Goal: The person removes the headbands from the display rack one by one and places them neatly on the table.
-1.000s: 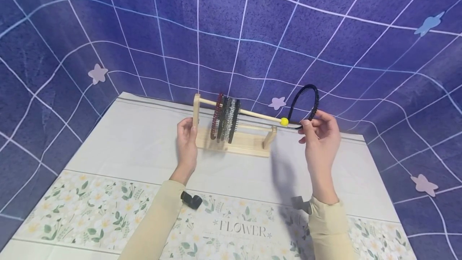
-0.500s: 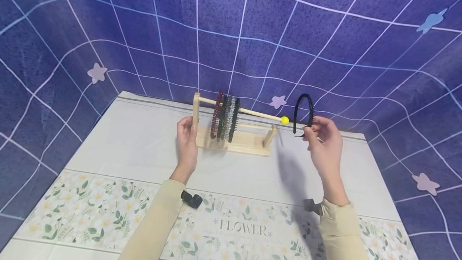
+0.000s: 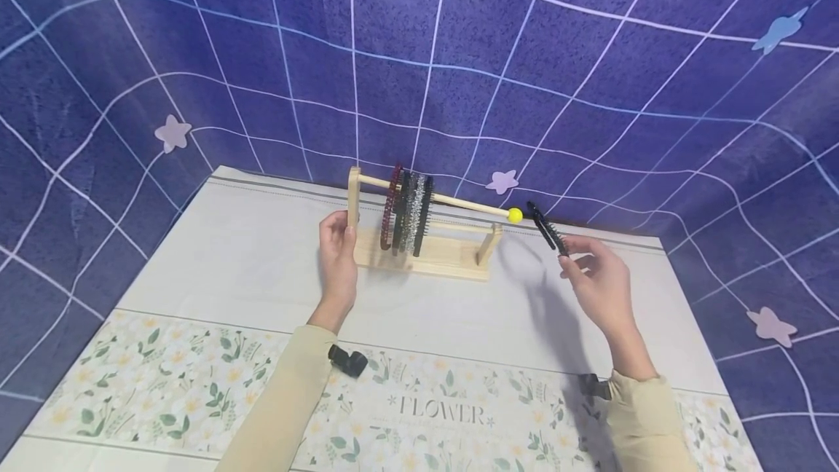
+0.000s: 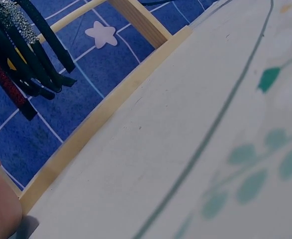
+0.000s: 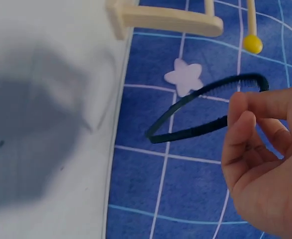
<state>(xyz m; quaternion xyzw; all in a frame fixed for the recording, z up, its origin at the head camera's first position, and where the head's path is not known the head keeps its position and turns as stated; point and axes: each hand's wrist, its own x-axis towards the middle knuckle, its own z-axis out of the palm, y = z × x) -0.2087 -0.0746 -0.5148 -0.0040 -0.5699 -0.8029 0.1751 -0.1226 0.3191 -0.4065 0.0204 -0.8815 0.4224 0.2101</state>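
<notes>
My right hand [image 3: 599, 282] pinches a black toothed headband [image 3: 545, 228] between thumb and fingers, just right of the yellow ball [image 3: 515, 215] capping a wooden rod. In the right wrist view the headband [image 5: 190, 133] is apart from the rod, its curve tilted sideways. At the left end of the wooden headband stand [image 3: 452, 261], my left hand [image 3: 337, 261] holds the upright post. Several headbands hang together on the rod: a dark red one [image 3: 390, 217] leftmost, a glittery silver one [image 3: 414, 213] and black ones, the rightmost black headband [image 3: 424, 218] showing teeth.
The stand's short right post [image 3: 488, 246] carries a lower bar. Beneath lies a white cloth [image 3: 262, 268] with a flower-print band [image 3: 170, 384]. A purple-blue gridded backdrop [image 3: 275, 93] with star shapes rises behind the table edge and at both sides.
The right hand has moved right and slightly down with the headband, away from the yellow ball. The headband has turned from an upright loop to nearly edge-on. The left hand stays on the post.
</notes>
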